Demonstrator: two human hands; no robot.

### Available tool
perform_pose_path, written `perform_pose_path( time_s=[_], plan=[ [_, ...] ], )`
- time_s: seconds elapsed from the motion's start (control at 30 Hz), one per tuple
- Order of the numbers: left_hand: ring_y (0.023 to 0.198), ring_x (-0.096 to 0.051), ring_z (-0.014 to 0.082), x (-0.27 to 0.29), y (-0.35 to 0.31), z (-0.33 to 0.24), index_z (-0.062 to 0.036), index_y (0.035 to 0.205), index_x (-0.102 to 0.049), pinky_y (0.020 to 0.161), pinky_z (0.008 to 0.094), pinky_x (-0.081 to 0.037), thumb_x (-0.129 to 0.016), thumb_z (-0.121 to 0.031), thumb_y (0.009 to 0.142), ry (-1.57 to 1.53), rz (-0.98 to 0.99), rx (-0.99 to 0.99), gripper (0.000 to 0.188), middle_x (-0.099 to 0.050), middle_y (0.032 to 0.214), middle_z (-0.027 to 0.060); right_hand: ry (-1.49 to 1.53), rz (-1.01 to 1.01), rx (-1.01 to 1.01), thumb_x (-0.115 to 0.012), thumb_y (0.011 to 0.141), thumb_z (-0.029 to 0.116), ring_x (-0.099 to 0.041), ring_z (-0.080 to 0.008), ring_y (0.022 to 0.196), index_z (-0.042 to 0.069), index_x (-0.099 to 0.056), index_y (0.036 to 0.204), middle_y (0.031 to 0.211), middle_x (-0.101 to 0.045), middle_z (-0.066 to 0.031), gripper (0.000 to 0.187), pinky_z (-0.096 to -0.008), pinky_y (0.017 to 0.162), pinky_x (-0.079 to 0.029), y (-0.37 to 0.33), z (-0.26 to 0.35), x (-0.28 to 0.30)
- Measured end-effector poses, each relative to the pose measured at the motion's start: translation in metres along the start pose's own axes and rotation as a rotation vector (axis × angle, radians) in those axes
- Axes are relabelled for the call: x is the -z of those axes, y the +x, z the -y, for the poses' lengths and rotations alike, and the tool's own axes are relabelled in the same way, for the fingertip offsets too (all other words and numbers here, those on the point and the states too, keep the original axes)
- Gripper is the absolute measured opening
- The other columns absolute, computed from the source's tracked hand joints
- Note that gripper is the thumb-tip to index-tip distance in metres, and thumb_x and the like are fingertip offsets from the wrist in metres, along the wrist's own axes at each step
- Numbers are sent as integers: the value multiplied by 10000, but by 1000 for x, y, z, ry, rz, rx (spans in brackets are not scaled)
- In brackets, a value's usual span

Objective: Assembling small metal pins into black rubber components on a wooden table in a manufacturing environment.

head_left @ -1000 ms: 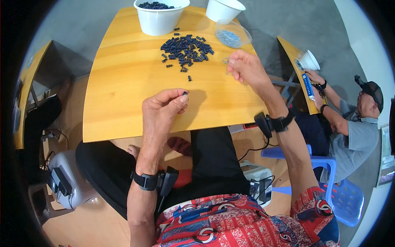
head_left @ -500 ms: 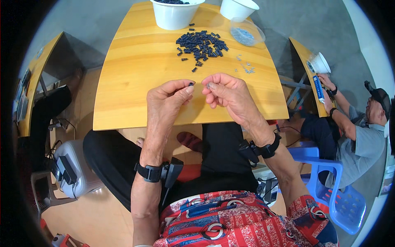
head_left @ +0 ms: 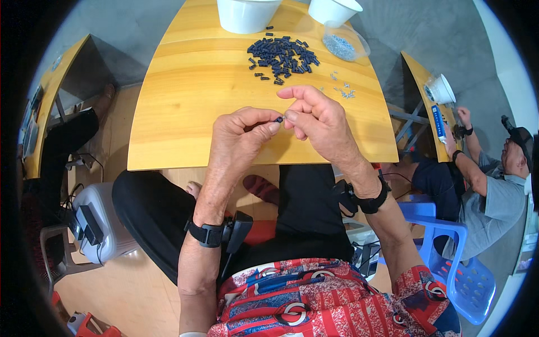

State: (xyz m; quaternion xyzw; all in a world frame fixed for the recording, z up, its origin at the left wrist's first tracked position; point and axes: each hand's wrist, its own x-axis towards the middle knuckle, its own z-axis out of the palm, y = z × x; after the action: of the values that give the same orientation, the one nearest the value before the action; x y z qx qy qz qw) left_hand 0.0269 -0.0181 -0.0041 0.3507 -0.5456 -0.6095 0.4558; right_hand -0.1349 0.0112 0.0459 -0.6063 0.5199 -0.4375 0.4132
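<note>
My left hand (head_left: pixel 241 135) pinches a small black plastic piece (head_left: pixel 278 119) between thumb and forefinger above the near part of the table. My right hand (head_left: pixel 321 126) is closed at the fingertips right beside it, on a tiny silvery metal piece (head_left: pixel 284 117) that meets the end of the black one. The fingers mostly hide that join. Beyond my hands lies a pile of similar black plastic pieces (head_left: pixel 283 56). Several small silvery metal pieces (head_left: pixel 346 91) are scattered to the right of the pile. More of them fill a clear round tray (head_left: pixel 359 51).
Two white tubs, one large (head_left: pixel 249 16) and one smaller (head_left: pixel 335 10), stand at the table's (head_left: pixel 185 112) far end. On the right, another person (head_left: pixel 488 191) works at a separate table near a blue plastic chair (head_left: pixel 449 247). A grey-white box (head_left: pixel 104 219) sits on the floor at left.
My hands have come together, so the metal piece now meets the black piece. The left hand has shifted right. The whole view has also shifted slightly.
</note>
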Motion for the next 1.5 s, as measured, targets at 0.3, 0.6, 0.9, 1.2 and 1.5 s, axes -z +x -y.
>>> perform_pose_path(
  time_s=[0.3,0.6,0.9,1.2,1.5],
  plan=[
    [713,-566,57,-1,-1,6,-19,911,-699,642,203,-463,-662,5,788,164,7,-130,130,-663,794,18,-352,19,117,-549,798,48,-592,-161,632,15,-541,1076,666,-591,-74,280,-301,616,-475,2,-2,3],
    [696,-562,52,-2,-1,7,-13,905,-696,620,198,-467,-673,7,780,151,15,-78,128,-665,790,21,-490,74,168,-546,798,51,-617,-267,650,37,-547,1055,684,-597,-120,258,-361,616,-485,2,5,3],
    [665,-555,54,-3,-3,2,0,892,-692,605,205,-468,-677,8,776,205,38,-47,117,-670,763,30,-657,103,297,-536,811,44,-624,-375,746,26,-536,1048,791,-630,-198,237,-433,636,-497,1,11,1],
    [654,-575,67,-4,-3,-5,6,894,-690,602,202,-472,-675,-24,792,-6,15,63,107,-666,745,41,-369,43,89,-578,822,69,-646,-251,642,0,-569,997,725,-631,-157,188,-338,573,-502,2,8,3],
    [658,-614,104,-4,-1,-8,19,903,-675,608,218,-504,-664,-48,810,-164,-11,138,115,-663,740,63,-361,-256,240,-596,818,19,-623,-185,659,-8,-617,881,745,-624,-115,71,-282,579,-485,-18,-2,-4]
  ],
)
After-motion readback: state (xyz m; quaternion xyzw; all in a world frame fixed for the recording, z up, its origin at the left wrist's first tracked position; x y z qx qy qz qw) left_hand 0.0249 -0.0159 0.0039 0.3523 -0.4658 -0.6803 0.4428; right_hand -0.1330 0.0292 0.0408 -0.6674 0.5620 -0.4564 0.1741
